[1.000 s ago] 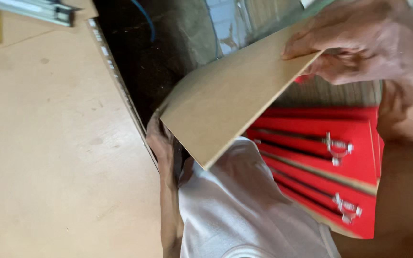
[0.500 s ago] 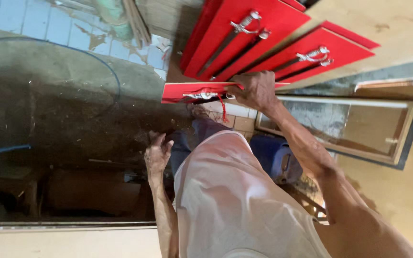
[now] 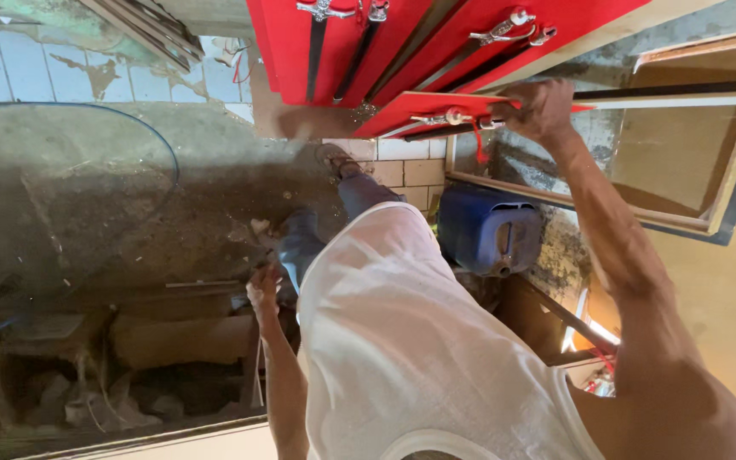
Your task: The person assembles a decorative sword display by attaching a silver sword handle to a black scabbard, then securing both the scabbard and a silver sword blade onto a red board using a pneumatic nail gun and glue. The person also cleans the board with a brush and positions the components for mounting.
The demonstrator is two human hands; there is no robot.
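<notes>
1. A blue plastic jug point(image 3: 489, 230) sits on the floor, low by the tiled wall, under the red things.
2. There are three red panels. Two big red panels point(image 3: 402, 43) lean up top, each with shiny metal handles point(image 3: 504, 30).
3. The right hand point(image 3: 541, 109) has its fingers clamped on the edge of the third one, a thin red panel point(image 3: 436, 111). Its long side runs left to right, tipped up a bit toward the hand.
4. The left hand point(image 3: 263, 291) hangs low by the white shirt point(image 3: 419, 341). It holds nothing, fingers loosely curled.
</notes>
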